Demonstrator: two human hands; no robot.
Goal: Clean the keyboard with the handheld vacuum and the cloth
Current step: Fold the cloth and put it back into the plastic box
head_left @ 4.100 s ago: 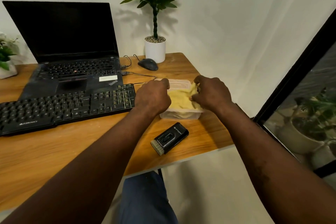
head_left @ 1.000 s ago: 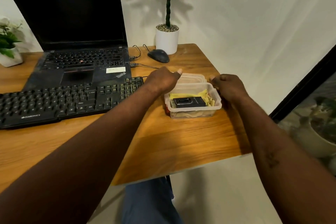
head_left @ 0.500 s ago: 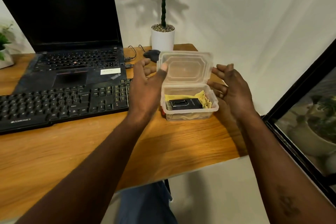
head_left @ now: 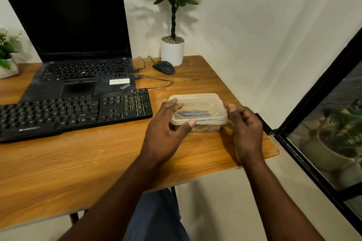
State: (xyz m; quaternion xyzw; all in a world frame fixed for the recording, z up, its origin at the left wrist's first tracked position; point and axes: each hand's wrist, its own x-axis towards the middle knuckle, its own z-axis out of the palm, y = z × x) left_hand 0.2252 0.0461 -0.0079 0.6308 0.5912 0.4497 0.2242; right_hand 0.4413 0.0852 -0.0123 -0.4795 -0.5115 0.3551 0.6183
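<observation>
A clear plastic container (head_left: pixel 197 103) stands on the wooden table (head_left: pixel 98 162), right of the black keyboard (head_left: pixel 68 111), with its lid lying on top. Through the lid I see the black handheld vacuum (head_left: pixel 193 113), and the yellow cloth (head_left: pixel 203 128) shows dimly through the front wall. My left hand (head_left: pixel 164 137) rests against the container's left front corner, thumb on the front rim and straight fingers on the left edge of the lid. At the right end, my right hand (head_left: pixel 246 131) touches the lid's corner with its thumb, the other fingers loosely bent.
An open black laptop (head_left: pixel 78 45) stands behind the keyboard. A mouse (head_left: pixel 163 67) and its cable lie at the back, by a white potted plant (head_left: pixel 172 50). Another small plant (head_left: pixel 7 60) is at the far left. The table's right edge and a black window frame (head_left: pixel 313 94) are close by.
The vacuum went from the table into the container on top of the cloth. The lid, held up above the box half a second ago, now lies on the container, with both hands at its sides.
</observation>
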